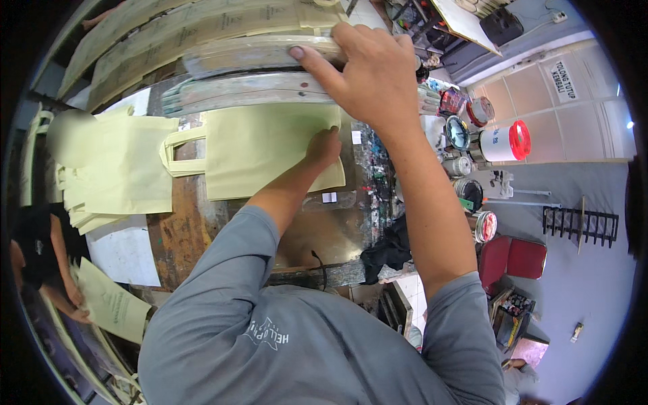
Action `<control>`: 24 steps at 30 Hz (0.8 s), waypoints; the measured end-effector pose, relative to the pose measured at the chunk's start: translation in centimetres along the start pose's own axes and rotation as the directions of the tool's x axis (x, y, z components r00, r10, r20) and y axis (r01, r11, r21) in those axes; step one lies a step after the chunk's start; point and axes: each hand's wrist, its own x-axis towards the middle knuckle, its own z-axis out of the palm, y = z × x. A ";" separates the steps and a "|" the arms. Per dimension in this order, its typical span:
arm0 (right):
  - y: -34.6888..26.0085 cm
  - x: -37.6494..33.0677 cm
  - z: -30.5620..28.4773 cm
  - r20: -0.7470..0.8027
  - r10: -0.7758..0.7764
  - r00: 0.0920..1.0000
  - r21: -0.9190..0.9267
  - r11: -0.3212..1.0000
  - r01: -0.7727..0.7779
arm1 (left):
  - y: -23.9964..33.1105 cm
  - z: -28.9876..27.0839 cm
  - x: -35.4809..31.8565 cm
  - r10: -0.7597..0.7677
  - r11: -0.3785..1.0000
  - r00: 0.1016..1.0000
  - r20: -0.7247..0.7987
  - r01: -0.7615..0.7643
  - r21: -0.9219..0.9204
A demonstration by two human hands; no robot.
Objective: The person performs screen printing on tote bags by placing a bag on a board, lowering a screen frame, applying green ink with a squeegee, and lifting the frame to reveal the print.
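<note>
Workshop interior, grey floor to the right with paint tins (466, 192) and a white tub with a red lid (505, 142) set close by the bench; worn, paint-stained wooden worktable (182, 233) fills the middle. Pale yellow tote bag (260, 152) lies flat on the table, long axis running left to right, handles (177, 154) pointing left; it sits directly ahead of the person, under the near edge of a wooden screen frame (250, 91). Left hand (324, 147) rests on the bag's right part, fingers curled down and pressed on the cloth, not pinching; this hand is the nearer one to the bag. Right hand (368, 67) is farther off, above the bag, fingers spread and wrapped over the frame's edge, thumb laid along its face. Stack of more pale bags (115, 172) lies to the left, just beside the flat one; printed bags (169, 34) hang in a row at the far side. Another person (50, 263) stands at the near left holding a printed bag (111, 304).
</note>
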 end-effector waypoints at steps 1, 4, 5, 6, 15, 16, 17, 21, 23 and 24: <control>0.0 -0.1 0.1 -0.006 0.007 1.000 -0.004 1.000 -0.007 | 0.2 0.8 0.5 0.015 1.000 1.000 0.005 -0.015 -0.014; -0.4 0.2 0.0 -0.008 0.001 1.000 -0.018 1.000 -0.001 | 0.9 3.1 0.9 0.034 0.989 0.998 -0.052 -0.041 -0.145; -0.4 0.4 -0.2 -0.008 -0.005 1.000 -0.022 1.000 0.004 | 0.3 3.6 1.4 0.089 0.977 0.994 -0.059 -0.099 -0.191; -0.5 0.6 -0.5 0.038 0.034 0.999 0.037 0.999 -0.036 | -0.1 3.8 1.8 0.143 0.959 0.988 -0.065 -0.155 -0.236; 0.0 1.9 -0.1 0.042 0.073 0.996 0.152 0.985 -0.078 | -10.9 -12.6 6.7 0.287 0.900 0.945 0.154 -0.321 0.294; 0.0 2.4 -0.4 0.065 0.077 0.995 0.147 0.985 -0.086 | -11.6 -13.2 7.3 0.233 0.890 0.935 0.268 -0.316 0.330; -0.1 2.8 -0.6 0.087 0.082 0.993 0.141 0.985 -0.094 | -11.8 -12.8 7.3 0.198 0.906 0.946 0.257 -0.276 0.319; 0.1 3.0 -0.5 0.136 0.072 0.988 0.080 0.993 -0.083 | -12.3 -12.2 7.7 0.202 0.928 0.944 0.262 -0.270 0.258; 0.3 3.1 -0.6 0.208 0.097 0.973 0.085 0.989 -0.117 | -12.0 -11.5 7.8 0.214 0.913 0.949 0.232 -0.279 0.298; 0.3 3.1 -0.6 0.244 0.109 0.964 0.088 0.987 -0.134 | -11.9 -11.2 7.9 0.233 0.903 0.950 0.209 -0.291 0.317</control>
